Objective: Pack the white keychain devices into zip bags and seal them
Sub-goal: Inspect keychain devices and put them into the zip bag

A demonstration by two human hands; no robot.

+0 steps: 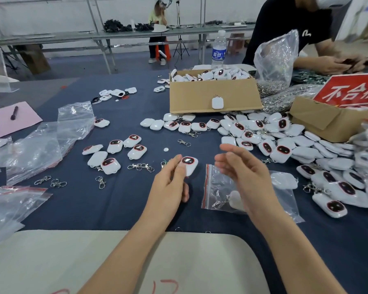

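Near the front edge of a blue-clothed table, a limp, slippery zip bag lies under the right hand, fingers spread and empty, while the left hand pinches a white keychain device, likely light, hard and best held by its sides.

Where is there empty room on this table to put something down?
Bare blue cloth lies between the loose clips, the zip bags on the left and the left hand holding a device. More sits at the near right corner. The right side is crowded with white devices.
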